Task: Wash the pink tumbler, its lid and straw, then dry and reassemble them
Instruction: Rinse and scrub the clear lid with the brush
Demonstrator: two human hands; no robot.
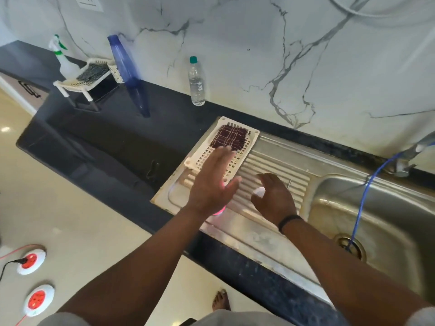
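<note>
Apparently late in the job, though hard to be sure. Left hand (213, 182) flat, fingers spread, hovering above the tumbler (219, 211), mostly hidden beneath with only a pink sliver showing near the front edge of the draining board (277, 170). Right hand (274, 198) curled loosely over a small white piece (259, 191), perhaps the lid; cannot tell whether actually gripped. Straw not made out. Folded cloth (229, 137) lying in the white tray (251, 134) at the board's back corner. Sink (388, 208) dry-looking, tap not running. Reassembly seemingly left.
</note>
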